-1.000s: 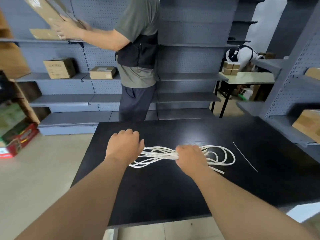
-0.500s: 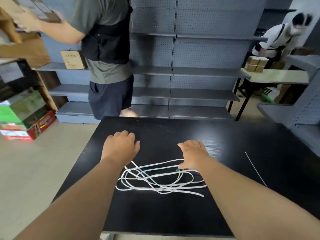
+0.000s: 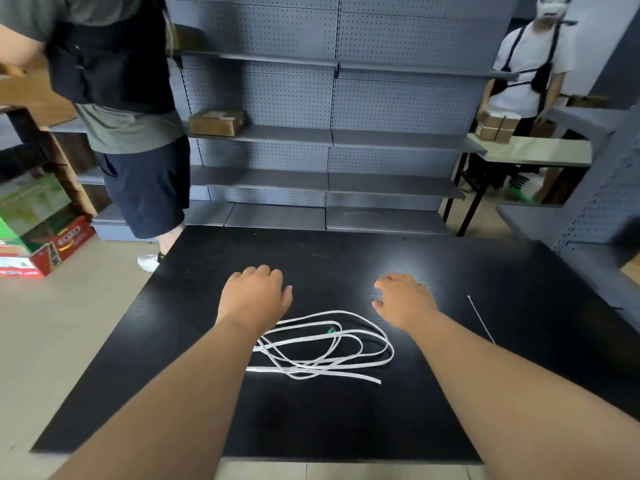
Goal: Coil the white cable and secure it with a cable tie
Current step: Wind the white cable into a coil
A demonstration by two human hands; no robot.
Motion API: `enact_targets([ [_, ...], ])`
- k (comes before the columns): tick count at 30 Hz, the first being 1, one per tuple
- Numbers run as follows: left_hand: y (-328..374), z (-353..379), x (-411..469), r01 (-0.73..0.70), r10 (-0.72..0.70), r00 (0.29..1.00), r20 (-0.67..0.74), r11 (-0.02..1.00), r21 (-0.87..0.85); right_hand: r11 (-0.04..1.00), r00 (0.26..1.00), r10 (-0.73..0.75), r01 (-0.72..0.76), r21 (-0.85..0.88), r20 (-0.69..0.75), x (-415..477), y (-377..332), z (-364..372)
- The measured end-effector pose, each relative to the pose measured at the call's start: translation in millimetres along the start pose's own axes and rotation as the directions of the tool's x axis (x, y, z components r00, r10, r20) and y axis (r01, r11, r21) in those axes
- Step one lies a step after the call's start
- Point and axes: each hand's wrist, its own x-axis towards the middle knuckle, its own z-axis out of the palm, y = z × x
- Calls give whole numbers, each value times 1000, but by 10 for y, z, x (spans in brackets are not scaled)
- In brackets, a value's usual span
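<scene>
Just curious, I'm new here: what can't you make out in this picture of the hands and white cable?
- Left hand: fingers curl behind its back, head view; whether they touch the black table is hidden.
- Loose white cable: left loops run under the left wrist.
- Small green bit on the cable: too small to identify.
- Thin white cable tie: near end possibly behind the right forearm.

Grey pegboard shelving point(image 3: 294, 135) stood at twelve o'clock, a pale table point(image 3: 540, 150) at two, beige tiled floor point(image 3: 69, 323) at nine.
</scene>
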Motion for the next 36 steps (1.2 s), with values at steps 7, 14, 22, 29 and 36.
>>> enact_targets([
  [7, 20, 248, -76, -78, 80, 992, 99, 997, -22, 999, 999, -24, 23, 32, 32, -64, -210, 249],
  [14, 149, 405, -26, -184, 187, 972, 140, 982, -34, 996, 997, 37, -42, 81, 70, -163, -279, 448],
  [22, 276, 549, 56, -264, 266, 955, 132, 964, -36, 980, 987, 148, -154, 123, 60, -176, -213, 532],
  [29, 284, 724, 20, -278, 283, 948, 149, 959, -50, 974, 983, 175, -182, 135, 62, -177, -195, 640],
  [36, 313, 749, 77, -279, 286, 947, 150, 958, -61, 975, 983, 167, -175, 134, 70, -152, -155, 711],
])
